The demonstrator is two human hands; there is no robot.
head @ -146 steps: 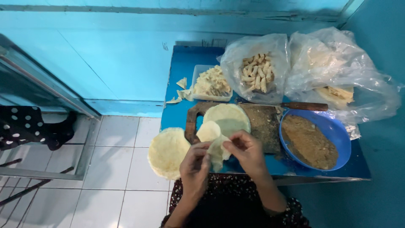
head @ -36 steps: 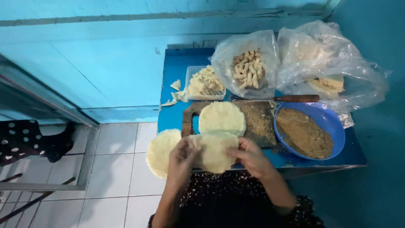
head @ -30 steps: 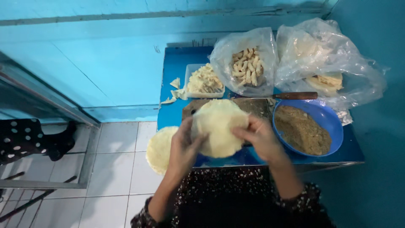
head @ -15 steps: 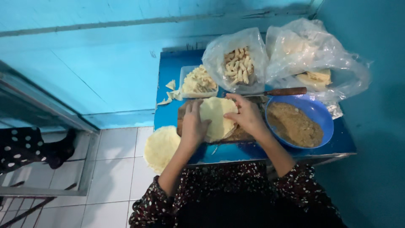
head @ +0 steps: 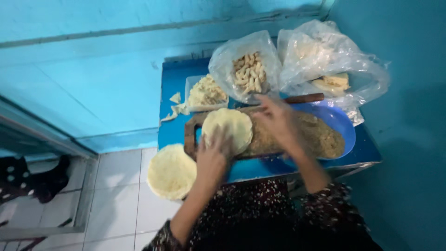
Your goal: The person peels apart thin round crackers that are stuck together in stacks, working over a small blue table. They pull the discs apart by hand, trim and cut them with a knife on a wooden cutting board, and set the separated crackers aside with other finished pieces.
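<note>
A round pale dough sheet [head: 227, 128] lies flat on a brown wooden board [head: 190, 137]. My left hand [head: 213, 155] rests palm down on the sheet's near edge, fingers spread. My right hand [head: 278, 122] hovers open and blurred just right of the sheet, over the board's right half and the rim of a blue bowl [head: 341, 122] filled with brown crumbly filling [head: 320, 137]. It holds nothing.
A stack of round dough sheets [head: 171, 171] hangs over the blue table's [head: 172, 83] front left edge. Behind stand a tray of folded pieces [head: 204, 92], a clear bag of rolled pieces [head: 248, 72] and a second clear bag [head: 325, 60]. White tiled floor lies at left.
The dough sheet that both hands held up has been laid on the board. My left hand now presses it and my right hand has moved off toward the bowl.
</note>
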